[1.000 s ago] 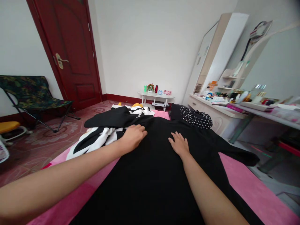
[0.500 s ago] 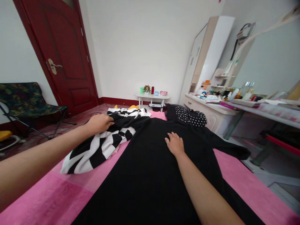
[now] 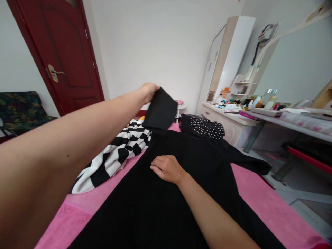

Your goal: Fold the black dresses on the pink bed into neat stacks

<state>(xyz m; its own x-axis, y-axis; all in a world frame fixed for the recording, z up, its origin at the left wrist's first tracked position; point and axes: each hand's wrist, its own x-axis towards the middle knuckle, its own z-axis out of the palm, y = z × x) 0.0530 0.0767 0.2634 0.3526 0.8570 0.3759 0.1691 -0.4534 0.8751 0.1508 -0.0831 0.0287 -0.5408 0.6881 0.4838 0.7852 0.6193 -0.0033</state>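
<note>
A long black dress [image 3: 145,207] lies spread over the pink bedding, its right-side sleeve [image 3: 249,160] stretched out flat. The left-side sleeve [image 3: 162,110] is raised off the bed, its end pinched in the fingers of my left hand [image 3: 150,91]. My right hand [image 3: 167,168] rests palm down on the middle of the dress, fingers loosely bent and nothing visible in them. Left of the dress is a crumpled black-and-white checked cloth [image 3: 116,152]. A black polka-dot cloth [image 3: 207,127] lies bunched beyond the shoulder on the right.
Pink bedding [image 3: 259,193] shows on both sides of the dress. At the right stand a dresser [image 3: 233,117] with bottles and a table with a plastic box [image 3: 306,121]. A low white table is partly hidden behind the raised sleeve. A folding chair [image 3: 23,110] stands by the red door [image 3: 59,45].
My left hand has lifted the sleeve up and to the right, off the checked cloth. My right hand has slid left across the dress, its fingers now more bent.
</note>
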